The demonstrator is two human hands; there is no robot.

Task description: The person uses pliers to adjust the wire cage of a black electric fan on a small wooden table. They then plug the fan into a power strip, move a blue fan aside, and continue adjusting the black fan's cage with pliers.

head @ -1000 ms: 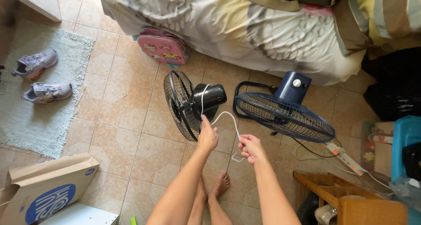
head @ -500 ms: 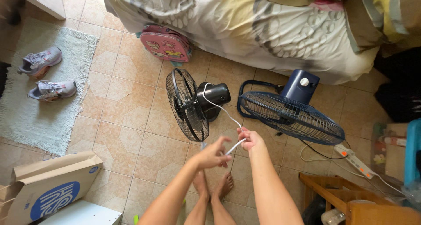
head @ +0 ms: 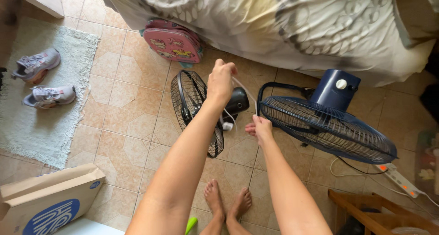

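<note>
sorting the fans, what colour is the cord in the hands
White; the cord runs between the left hand and right hand, head view.

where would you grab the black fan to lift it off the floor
Probably by the black motor housing behind the black fan's grille, coming from above. The fan stands on edge with the thin wire grille facing sideways; the housing looks like the solid, graspable part. The left hand and right hand hold its white cord beside it.

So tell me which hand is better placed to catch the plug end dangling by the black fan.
Probably the right hand: it grips the white cord low, beside the dangling plug. The left hand holds the cord raised above the black fan, farther from it.
</note>
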